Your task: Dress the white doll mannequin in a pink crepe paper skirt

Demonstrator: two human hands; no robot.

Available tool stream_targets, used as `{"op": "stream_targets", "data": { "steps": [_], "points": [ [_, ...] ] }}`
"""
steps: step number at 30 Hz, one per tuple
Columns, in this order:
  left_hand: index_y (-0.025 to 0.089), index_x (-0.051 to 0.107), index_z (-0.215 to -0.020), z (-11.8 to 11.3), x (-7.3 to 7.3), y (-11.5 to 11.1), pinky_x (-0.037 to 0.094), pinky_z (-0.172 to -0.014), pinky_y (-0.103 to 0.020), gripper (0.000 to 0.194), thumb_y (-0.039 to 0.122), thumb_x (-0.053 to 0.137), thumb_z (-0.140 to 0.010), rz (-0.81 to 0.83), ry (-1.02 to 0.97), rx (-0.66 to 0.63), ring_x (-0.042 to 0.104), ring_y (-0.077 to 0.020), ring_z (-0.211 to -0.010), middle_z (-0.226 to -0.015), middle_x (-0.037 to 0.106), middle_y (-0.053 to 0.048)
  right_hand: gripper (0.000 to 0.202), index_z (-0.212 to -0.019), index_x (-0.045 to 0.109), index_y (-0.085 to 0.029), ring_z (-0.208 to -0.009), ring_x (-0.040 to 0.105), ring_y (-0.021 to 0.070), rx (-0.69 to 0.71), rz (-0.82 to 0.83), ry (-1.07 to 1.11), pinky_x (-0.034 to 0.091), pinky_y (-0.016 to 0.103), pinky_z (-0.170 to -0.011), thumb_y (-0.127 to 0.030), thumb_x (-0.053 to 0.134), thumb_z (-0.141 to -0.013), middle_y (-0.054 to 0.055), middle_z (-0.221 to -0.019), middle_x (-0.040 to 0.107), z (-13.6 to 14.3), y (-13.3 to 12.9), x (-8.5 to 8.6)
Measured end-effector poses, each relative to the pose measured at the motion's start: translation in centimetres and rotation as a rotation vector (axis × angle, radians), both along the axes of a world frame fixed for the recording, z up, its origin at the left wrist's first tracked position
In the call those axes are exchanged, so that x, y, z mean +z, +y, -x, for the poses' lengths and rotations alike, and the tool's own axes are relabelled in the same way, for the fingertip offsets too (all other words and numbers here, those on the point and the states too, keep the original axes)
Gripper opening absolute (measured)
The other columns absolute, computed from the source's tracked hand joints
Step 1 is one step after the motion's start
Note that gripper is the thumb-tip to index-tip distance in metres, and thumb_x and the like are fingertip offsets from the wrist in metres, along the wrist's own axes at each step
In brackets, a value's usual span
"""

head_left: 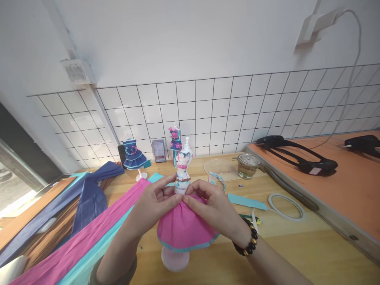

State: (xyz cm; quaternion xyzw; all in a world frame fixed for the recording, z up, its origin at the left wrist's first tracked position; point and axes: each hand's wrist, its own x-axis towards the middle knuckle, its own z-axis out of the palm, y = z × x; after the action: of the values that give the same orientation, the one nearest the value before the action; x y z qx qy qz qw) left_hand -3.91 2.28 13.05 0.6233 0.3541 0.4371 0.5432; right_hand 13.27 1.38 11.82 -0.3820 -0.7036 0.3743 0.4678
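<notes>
A small white dress form (182, 168), streaked with pink and blue, stands upright on a round base (175, 259). Around its lower half hangs a pink skirt (185, 229) with a light blue hem. My left hand (157, 200) pinches the skirt's gathered top edge at the waist, from the left side. From the right, my right hand (208, 200) pinches the same edge, thumbs nearly touching at the front. A black beaded bracelet circles my right wrist. The form's back and the far fingertips are hidden.
Two dressed mini mannequins, one in a blue dress (135, 156), stand behind, with a phone (159, 150) between them. Coloured paper strips (113, 217) lie left. At right are a glass jar (248, 165), a tape roll (286, 207), a blue strip (247, 201) and an orange surface (341, 190).
</notes>
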Motion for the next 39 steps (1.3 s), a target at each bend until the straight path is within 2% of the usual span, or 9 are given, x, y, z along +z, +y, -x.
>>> {"op": "stream_targets", "data": {
  "steps": [2,6,12,17,22,25,29,34,39],
  "points": [
    [0.023,0.055,-0.121,0.0,0.0,0.1,0.051,-0.074,-0.030,0.048,0.024,0.067,-0.074,-0.007,0.016,0.014,0.063,-0.0154,-0.071,-0.073,0.069,0.000,0.008,-0.079,0.057,-0.019,-0.073,0.058,0.0125,0.001,-0.011,-0.006,0.046,0.023,-0.066,-0.026,0.056,-0.081,0.000,-0.078,0.063,0.0,0.1,-0.1],
    [0.023,0.052,-0.125,0.4,-0.1,0.5,0.051,-0.073,-0.027,0.052,0.025,0.066,-0.075,-0.016,0.019,0.056,0.063,-0.0147,-0.073,-0.080,0.070,-0.002,0.012,-0.084,0.058,-0.019,-0.076,0.059,0.0140,-0.031,-0.003,-0.048,0.047,0.026,-0.068,-0.031,0.058,-0.080,0.001,-0.083,0.065,-0.2,0.1,0.0],
    [0.018,0.055,-0.123,1.5,-0.2,0.7,0.051,-0.076,-0.029,0.056,0.026,0.071,-0.070,-0.086,-0.022,0.205,0.064,-0.0221,-0.087,-0.098,0.070,-0.008,0.018,-0.091,0.060,-0.022,-0.084,0.060,0.0164,-0.051,0.012,-0.115,0.047,0.030,-0.075,-0.033,0.062,-0.077,0.002,-0.092,0.066,-0.4,-0.4,0.5],
    [0.017,0.052,-0.125,1.9,-0.3,0.7,0.051,-0.079,-0.034,0.059,0.027,0.070,-0.069,-0.095,-0.034,0.154,0.063,-0.0264,-0.094,-0.107,0.067,-0.011,0.022,-0.092,0.061,-0.022,-0.087,0.060,0.0181,-0.045,0.007,-0.120,0.047,0.031,-0.076,-0.036,0.064,-0.075,0.002,-0.094,0.067,-0.5,-0.9,1.1],
    [0.018,0.051,-0.126,1.5,-0.5,0.7,0.052,-0.075,-0.032,0.058,0.025,0.069,-0.071,-0.103,-0.014,0.103,0.064,-0.0235,-0.087,-0.102,0.068,-0.010,0.017,-0.084,0.063,-0.021,-0.080,0.061,0.0152,-0.011,-0.002,-0.076,0.046,0.026,-0.071,-0.037,0.060,-0.079,0.001,-0.086,0.067,-0.5,-1.0,1.1],
    [0.021,0.050,-0.127,1.1,-0.7,0.7,0.051,-0.077,-0.030,0.056,0.023,0.067,-0.074,-0.105,-0.023,0.024,0.063,-0.0221,-0.091,-0.105,0.067,-0.009,0.017,-0.079,0.063,-0.020,-0.076,0.061,0.0136,-0.007,-0.008,-0.068,0.045,0.025,-0.068,-0.036,0.057,-0.082,0.000,-0.081,0.067,-0.3,-0.9,0.9],
    [0.022,0.050,-0.127,0.7,-0.7,0.7,0.050,-0.079,-0.030,0.054,0.023,0.065,-0.075,-0.079,-0.020,-0.021,0.062,-0.0219,-0.093,-0.108,0.066,-0.008,0.014,-0.074,0.061,-0.020,-0.070,0.059,0.0125,-0.038,-0.048,-0.083,0.044,0.023,-0.065,-0.030,0.056,-0.083,-0.001,-0.074,0.066,-0.1,-0.7,0.5],
    [0.022,0.048,-0.128,0.7,-0.6,0.7,0.050,-0.076,-0.030,0.053,0.025,0.063,-0.078,-0.043,-0.029,-0.079,0.063,-0.0221,-0.090,-0.112,0.065,-0.008,0.014,-0.072,0.060,-0.019,-0.069,0.058,0.0129,-0.060,-0.039,-0.111,0.043,0.024,-0.064,-0.028,0.056,-0.082,-0.001,-0.072,0.065,-0.1,-0.6,0.4],
    [0.023,0.047,-0.129,0.5,-0.6,0.6,0.050,-0.076,-0.027,0.054,0.019,0.063,-0.077,-0.046,-0.063,-0.140,0.063,-0.0196,-0.091,-0.115,0.063,-0.008,0.012,-0.073,0.060,-0.019,-0.069,0.058,0.0127,-0.067,-0.033,-0.104,0.043,0.023,-0.064,-0.027,0.057,-0.081,-0.001,-0.073,0.065,-0.1,-0.4,0.2]
  ]
}}
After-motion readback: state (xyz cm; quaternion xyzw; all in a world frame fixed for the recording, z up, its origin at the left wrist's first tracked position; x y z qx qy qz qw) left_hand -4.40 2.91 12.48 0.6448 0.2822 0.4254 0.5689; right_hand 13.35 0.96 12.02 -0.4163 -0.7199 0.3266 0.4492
